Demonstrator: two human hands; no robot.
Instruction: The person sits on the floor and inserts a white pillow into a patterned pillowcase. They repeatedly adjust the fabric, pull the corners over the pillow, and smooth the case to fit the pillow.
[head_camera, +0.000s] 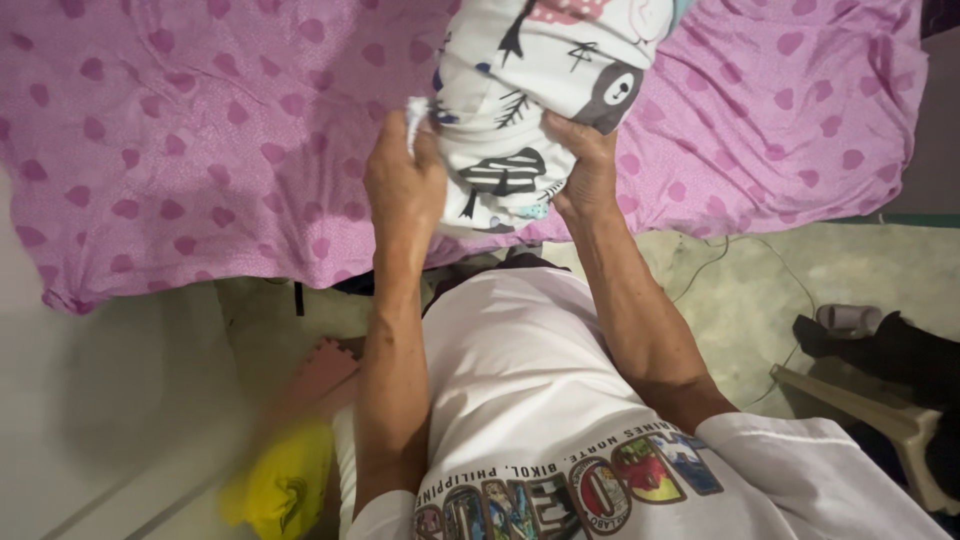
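A white pillow (545, 90) in a case printed with black trees and animal figures lies on the bed, its near end toward me. My left hand (403, 185) grips the left side of that end, pinching a fold of the case. My right hand (585, 165) clasps the right side, fingers pressed into the fabric. Both forearms reach up from my white printed shirt (540, 400).
A pink sheet with darker pink hearts (200, 140) covers the bed, its edge hanging near my waist. Yellow cloth (285, 490) lies at lower left. On the floor at right are a thin cable (745, 270), dark clothing (890, 350) and a beige plastic piece (880, 415).
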